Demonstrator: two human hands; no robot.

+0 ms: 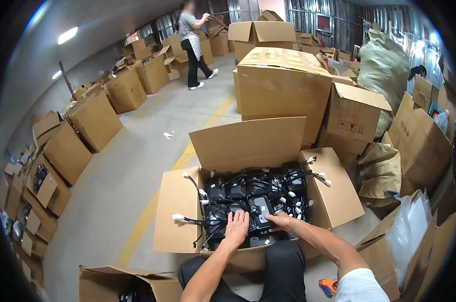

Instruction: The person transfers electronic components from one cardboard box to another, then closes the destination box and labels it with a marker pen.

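An open cardboard box stands in front of my knees, its flaps spread out. It is packed with several black power adapters and tangled black cables with white plug ends. My left hand lies flat, fingers apart, on the adapters at the near side of the box. My right hand touches one black adapter with a pale label, fingertips at its right edge; whether it grips it is unclear.
Closed and open cardboard boxes stack behind and to the right, more line the left wall. A person walks at the far end. A large green sack and plastic bags sit right. A yellow floor line runs left of the box.
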